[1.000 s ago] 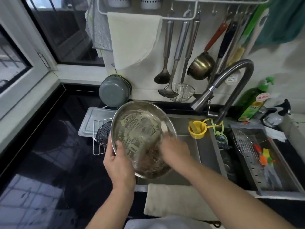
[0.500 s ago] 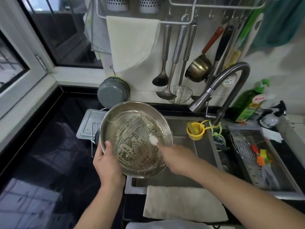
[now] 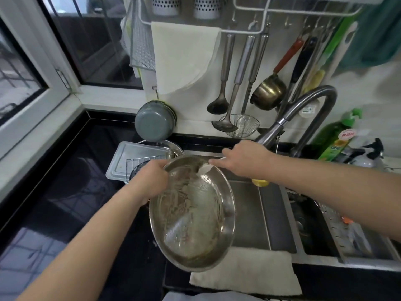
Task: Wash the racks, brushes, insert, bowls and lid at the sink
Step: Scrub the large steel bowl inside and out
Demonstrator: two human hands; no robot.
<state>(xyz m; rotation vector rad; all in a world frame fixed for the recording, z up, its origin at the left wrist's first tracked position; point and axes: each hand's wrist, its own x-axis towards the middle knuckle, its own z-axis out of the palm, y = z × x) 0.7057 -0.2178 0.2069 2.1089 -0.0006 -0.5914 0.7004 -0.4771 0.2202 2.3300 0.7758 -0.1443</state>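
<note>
Right now the left hand grips the far left rim of a soapy steel bowl, held tilted above the near left part of the sink. At the bowl's far rim the right hand pinches a small white scrubbing thing and presses it to the metal, just below the tap. Left of the sink, a tray and a wire rack sit on the black desk, and a pale cloth hangs over the sink's near edge.
</note>
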